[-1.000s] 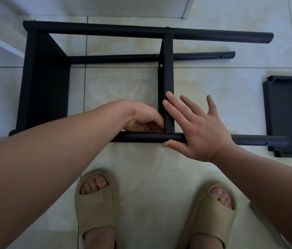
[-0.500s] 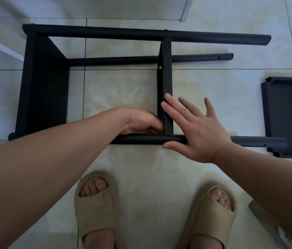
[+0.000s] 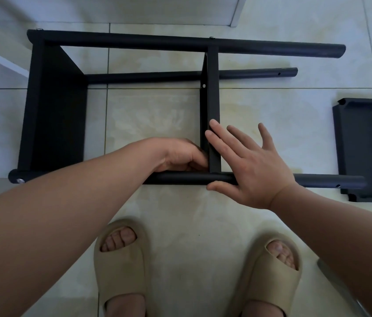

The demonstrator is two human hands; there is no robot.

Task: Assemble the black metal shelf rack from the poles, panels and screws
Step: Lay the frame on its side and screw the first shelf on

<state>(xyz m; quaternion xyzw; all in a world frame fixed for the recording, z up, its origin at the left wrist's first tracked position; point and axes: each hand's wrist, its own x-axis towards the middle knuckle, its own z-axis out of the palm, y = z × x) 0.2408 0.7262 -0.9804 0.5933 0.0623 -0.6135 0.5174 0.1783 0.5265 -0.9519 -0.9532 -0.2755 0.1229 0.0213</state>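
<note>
Black metal filled most of the tiled floor (image 3: 180, 225) in front of me: the half-built rack (image 3: 52, 106) lay on its side, and I take its middle panel (image 3: 212, 106) as my landmark. That panel stood on edge between the far pole (image 3: 134, 42) and the near pole (image 3: 180, 178), with another pole (image 3: 157, 76) lying lower behind it. My right hand (image 3: 249, 170) lay flat and spread against the panel's right side, fingers (image 3: 214, 129) resting on its edge and thumb hooked under the near pole just below the joint. My left hand (image 3: 180, 156) was curled in close on the panel's left side, tucked into the corner where panel met near pole; I could not tell whether it gripped anything. Far left of the panel sat the end panel (image 3: 59, 115), already fixed to the poles. Well to the panel's right, a loose panel (image 3: 368, 149) lay on the tiles, partly under the near pole's free end. My beige slippers (image 3: 121, 271) stood nearer to me than the panel.
</note>
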